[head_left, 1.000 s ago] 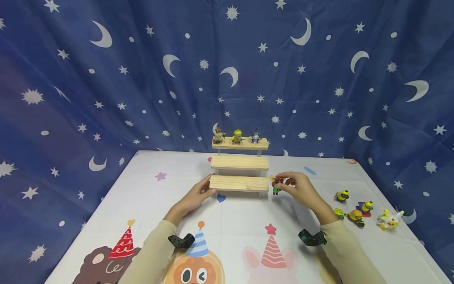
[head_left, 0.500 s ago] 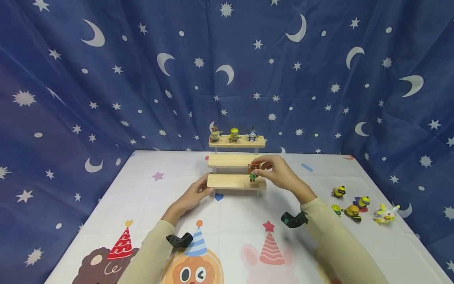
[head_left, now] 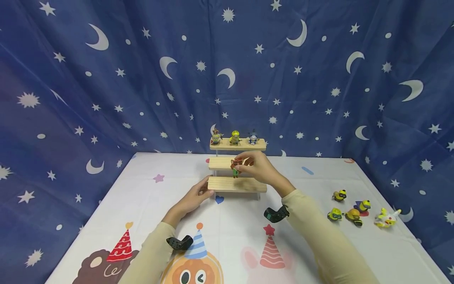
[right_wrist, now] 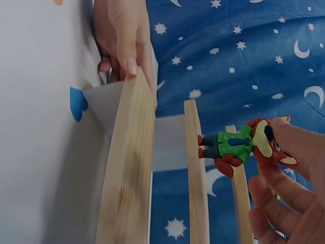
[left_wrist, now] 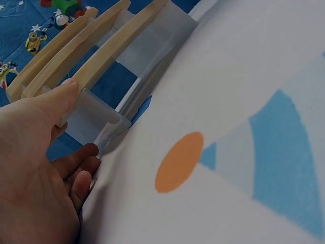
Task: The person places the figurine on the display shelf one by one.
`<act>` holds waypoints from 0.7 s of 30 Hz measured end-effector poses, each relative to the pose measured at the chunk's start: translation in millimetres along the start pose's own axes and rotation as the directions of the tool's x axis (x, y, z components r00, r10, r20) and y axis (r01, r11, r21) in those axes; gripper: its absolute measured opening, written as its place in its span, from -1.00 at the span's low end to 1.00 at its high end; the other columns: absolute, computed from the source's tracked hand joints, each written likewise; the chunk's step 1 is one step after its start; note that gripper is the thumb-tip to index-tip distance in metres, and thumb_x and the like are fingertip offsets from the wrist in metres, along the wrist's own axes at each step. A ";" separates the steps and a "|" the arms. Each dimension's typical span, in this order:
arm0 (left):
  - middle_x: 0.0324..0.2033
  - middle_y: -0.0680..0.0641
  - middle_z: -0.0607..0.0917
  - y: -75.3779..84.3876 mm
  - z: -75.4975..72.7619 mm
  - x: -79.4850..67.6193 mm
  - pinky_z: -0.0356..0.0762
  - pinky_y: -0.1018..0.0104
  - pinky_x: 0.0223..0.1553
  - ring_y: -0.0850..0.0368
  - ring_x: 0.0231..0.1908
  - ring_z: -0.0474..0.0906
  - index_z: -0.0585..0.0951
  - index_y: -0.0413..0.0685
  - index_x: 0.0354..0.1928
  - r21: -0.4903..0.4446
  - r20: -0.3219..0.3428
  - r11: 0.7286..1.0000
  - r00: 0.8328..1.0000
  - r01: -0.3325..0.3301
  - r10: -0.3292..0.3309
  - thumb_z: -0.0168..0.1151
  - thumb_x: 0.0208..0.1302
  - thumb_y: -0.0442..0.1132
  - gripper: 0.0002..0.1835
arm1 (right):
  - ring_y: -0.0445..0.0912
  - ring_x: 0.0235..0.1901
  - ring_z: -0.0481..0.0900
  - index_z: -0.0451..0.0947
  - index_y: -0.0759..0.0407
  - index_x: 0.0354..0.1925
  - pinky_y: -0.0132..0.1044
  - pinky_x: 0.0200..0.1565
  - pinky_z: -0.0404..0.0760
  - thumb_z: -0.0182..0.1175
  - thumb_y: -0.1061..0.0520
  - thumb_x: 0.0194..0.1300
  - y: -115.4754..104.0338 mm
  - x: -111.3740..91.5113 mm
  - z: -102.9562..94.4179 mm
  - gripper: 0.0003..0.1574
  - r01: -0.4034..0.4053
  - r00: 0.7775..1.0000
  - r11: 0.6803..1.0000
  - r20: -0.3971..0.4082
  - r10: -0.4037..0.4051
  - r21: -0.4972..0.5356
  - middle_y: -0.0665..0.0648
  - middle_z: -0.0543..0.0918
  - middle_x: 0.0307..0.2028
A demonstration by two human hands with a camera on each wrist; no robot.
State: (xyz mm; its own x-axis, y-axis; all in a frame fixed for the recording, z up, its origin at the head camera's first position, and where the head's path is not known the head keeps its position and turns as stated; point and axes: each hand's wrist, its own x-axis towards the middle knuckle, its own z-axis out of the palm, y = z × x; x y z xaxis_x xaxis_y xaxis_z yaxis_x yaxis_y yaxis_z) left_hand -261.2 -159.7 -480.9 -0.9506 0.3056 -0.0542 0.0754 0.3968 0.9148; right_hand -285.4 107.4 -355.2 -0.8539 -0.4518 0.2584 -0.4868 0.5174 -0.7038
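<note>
A fox figurine [right_wrist: 236, 140] in a green shirt and dark tie is pinched by the head between my right thumb and fingers. My right hand [head_left: 260, 167] holds it upright over the three-tier wooden display stand [head_left: 237, 184], its feet close to the middle tier [right_wrist: 195, 178] in the right wrist view. At the stand's left end, my left hand [head_left: 191, 197] grips the lowest tier, thumb on the plank's end and fingers curled by the clear side panel [left_wrist: 96, 119]. Along the top tier stand a crowned figurine [head_left: 215, 137], a yellow-headed one [head_left: 235, 137] and a bluish one [head_left: 253, 138].
Several yellow toy figurines [head_left: 354, 217] lie at the table's right side, with a white-and-yellow one [head_left: 387, 218] farthest right. A white cloth [head_left: 142, 205] with cartoon prints covers the table. A blue star-and-moon curtain [head_left: 159, 98] hangs behind the stand.
My right hand has carried the fox figurine leftward from beside the stand, across the lowest tier, to the front of the middle tier. My left hand has stayed at the stand's left end.
</note>
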 end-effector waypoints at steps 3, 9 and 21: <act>0.45 -0.21 0.40 -0.8 0.4 -0.2 0.23 -0.20 0.47 -0.19 0.44 0.31 0.04 0.12 0.62 -0.003 0.001 1.000 1.000 0.000 0.000 0.15 0.48 0.06 -0.19 | -0.01 -0.21 0.67 0.70 0.20 0.07 -0.23 -0.20 0.65 0.36 0.08 0.34 -4.2 6.4 5.9 -0.63 -0.004 1.000 1.000 -0.009 0.004 -0.003 0.19 0.75 0.02; 0.44 -0.22 0.41 -2.1 -0.8 0.4 0.25 -0.18 0.46 -0.19 0.42 0.34 0.04 0.12 0.62 0.003 0.009 1.000 1.000 -0.009 0.009 0.14 0.49 0.05 -0.20 | -0.02 -0.21 0.69 0.68 0.22 0.08 -0.29 -0.22 0.66 0.36 0.10 0.34 -12.3 18.4 14.1 -0.62 0.017 1.000 1.000 -0.022 -0.017 -0.020 0.22 0.74 0.02; 0.42 -0.27 0.41 -1.4 -1.8 0.2 0.29 -0.17 0.44 -0.21 0.38 0.36 0.02 0.00 0.62 -0.006 0.024 0.999 0.999 -0.040 0.041 0.14 0.51 -0.02 -0.20 | -0.02 -0.16 0.72 0.69 0.16 0.08 -0.35 -0.30 0.61 0.35 0.08 0.36 -32.2 40.6 28.3 -0.63 -0.026 0.999 0.999 -0.037 0.026 -0.022 0.16 0.76 0.01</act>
State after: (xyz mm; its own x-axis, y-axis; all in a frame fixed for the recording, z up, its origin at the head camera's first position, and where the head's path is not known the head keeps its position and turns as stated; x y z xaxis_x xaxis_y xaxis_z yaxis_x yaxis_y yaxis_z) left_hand -262.1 -161.8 -481.5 -0.9393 0.3421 -0.0267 0.1118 0.3786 0.9188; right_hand -299.2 51.8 -340.8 -0.8723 -0.4113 0.2645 -0.4679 0.5447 -0.6960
